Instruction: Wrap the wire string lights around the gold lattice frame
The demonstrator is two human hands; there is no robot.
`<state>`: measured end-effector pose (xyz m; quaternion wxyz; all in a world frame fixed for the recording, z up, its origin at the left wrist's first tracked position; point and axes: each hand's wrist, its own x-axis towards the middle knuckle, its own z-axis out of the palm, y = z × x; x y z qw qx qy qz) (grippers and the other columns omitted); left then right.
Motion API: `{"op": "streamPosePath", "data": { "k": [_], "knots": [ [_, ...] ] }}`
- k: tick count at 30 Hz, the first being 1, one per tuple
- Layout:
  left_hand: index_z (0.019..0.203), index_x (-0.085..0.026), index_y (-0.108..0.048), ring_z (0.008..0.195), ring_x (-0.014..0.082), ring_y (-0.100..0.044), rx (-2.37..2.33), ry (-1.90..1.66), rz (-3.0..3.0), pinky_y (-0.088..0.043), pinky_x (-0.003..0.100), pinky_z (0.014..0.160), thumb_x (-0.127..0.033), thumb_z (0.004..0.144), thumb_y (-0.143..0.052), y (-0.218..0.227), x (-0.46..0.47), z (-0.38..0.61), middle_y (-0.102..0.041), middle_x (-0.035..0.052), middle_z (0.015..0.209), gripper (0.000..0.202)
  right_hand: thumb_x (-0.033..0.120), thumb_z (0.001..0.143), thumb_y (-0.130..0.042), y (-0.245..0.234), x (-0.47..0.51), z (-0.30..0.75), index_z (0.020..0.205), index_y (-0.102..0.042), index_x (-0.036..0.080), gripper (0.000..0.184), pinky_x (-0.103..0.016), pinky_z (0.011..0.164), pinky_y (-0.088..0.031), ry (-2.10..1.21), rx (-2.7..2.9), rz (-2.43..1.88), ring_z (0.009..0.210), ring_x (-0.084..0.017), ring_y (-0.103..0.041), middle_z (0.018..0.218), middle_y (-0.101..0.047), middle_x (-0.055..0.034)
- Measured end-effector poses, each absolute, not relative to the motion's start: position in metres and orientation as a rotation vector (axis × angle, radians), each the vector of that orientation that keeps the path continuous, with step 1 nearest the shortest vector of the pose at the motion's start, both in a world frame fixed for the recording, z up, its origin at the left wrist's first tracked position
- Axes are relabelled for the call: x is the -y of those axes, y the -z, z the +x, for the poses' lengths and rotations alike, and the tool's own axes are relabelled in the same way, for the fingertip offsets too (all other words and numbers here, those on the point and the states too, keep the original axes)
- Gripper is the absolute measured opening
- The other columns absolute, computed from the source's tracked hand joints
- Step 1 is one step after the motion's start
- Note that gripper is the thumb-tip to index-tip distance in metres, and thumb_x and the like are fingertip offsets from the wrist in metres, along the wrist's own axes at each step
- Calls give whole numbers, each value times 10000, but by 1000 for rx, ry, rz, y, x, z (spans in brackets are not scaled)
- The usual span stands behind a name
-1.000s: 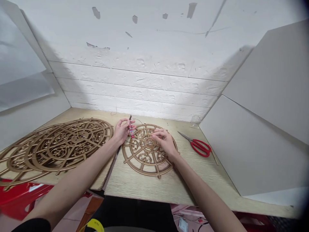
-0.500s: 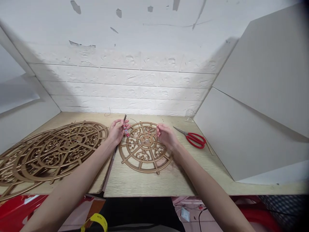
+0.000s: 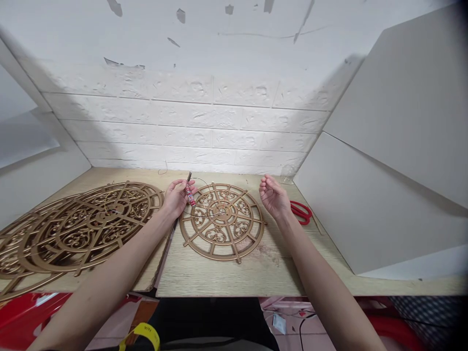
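Note:
A small round gold fretwork panel (image 3: 221, 222) lies flat on the wooden table (image 3: 234, 273) in front of me. My left hand (image 3: 176, 197) is at its left edge, fingers closed on a thin red-and-white stick (image 3: 189, 193) that stands slanted. A fine dark wire (image 3: 208, 191) arcs from the stick over the panel. My right hand (image 3: 272, 197) hovers above the panel's right edge, palm up, fingers loosely curled and apart, with nothing visible in it.
Larger gold fretwork rounds (image 3: 76, 229) are stacked overlapping on the left of the table. Red-handled scissors (image 3: 300, 210) lie right of my right hand, partly hidden by it. White boards (image 3: 387, 161) wall the right side; a white brick-pattern wall (image 3: 204, 126) stands behind.
My right hand has lifted off the panel's centre and moved right, turning palm up. The left hand keeps holding the stick in place.

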<state>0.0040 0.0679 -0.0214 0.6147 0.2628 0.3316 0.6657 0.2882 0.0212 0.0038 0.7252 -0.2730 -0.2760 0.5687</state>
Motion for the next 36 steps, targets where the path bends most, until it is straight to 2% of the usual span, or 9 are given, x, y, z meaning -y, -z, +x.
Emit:
{"op": "streamPosePath", "data": {
  "k": [3,7,12,19,21,25,29,36],
  "knots": [
    [811,-172,-524,677,139,-672,-772,-1532,608,-581,340,751,-83,768,-690,21,-68,4,-709,69,801,193,-53,680,-595,-5,-21,291,837,-666,190,298,-129,680,-579,-1234,525,-537,699,-61,-658,822,-706,5],
    [810,-170,-520,655,140,-670,-776,-1523,603,-581,345,751,-60,783,-660,21,-67,4,-713,79,796,180,-97,696,-524,-6,-21,292,813,-661,202,349,-125,730,-596,-1215,427,-463,769,-58,-683,853,-721,10],
    [818,-164,-531,663,142,-671,-775,-1518,615,-580,341,752,-71,782,-674,22,-68,4,-714,93,812,174,-38,760,-620,-5,-25,294,765,-658,217,258,-115,734,-601,-1163,451,-466,796,-52,-688,834,-717,36],
    [818,-166,-526,660,139,-667,-790,-1512,624,-582,338,740,-93,750,-722,22,-67,4,-712,83,825,220,131,743,-779,-3,-25,298,811,-659,237,174,-41,581,-545,-1199,539,-471,586,1,-599,728,-662,88],
    [813,-166,-528,665,138,-669,-792,-1511,626,-583,336,743,-91,757,-714,21,-67,4,-712,82,819,209,162,765,-767,-4,-24,301,793,-653,228,134,-37,503,-510,-1220,531,-467,521,4,-553,687,-636,89],
    [811,-170,-529,651,131,-667,-788,-1508,638,-583,338,752,-74,777,-680,22,-67,4,-713,66,800,182,126,803,-713,-7,-23,303,762,-642,202,112,-30,418,-448,-1242,449,-438,476,10,-515,666,-627,76],
    [807,-166,-530,652,135,-671,-780,-1508,646,-580,333,751,-64,779,-670,22,-67,4,-713,79,789,175,91,789,-715,-9,-23,301,770,-642,184,120,-21,467,-476,-1240,400,-419,531,14,-570,690,-654,66],
    [822,-159,-531,638,145,-675,-786,-1518,645,-581,335,734,-38,792,-627,21,-66,4,-719,107,794,157,66,729,-747,-5,-28,300,771,-682,192,148,-43,667,-558,-1112,462,-521,670,-15,-656,755,-706,43]
  ]
}}
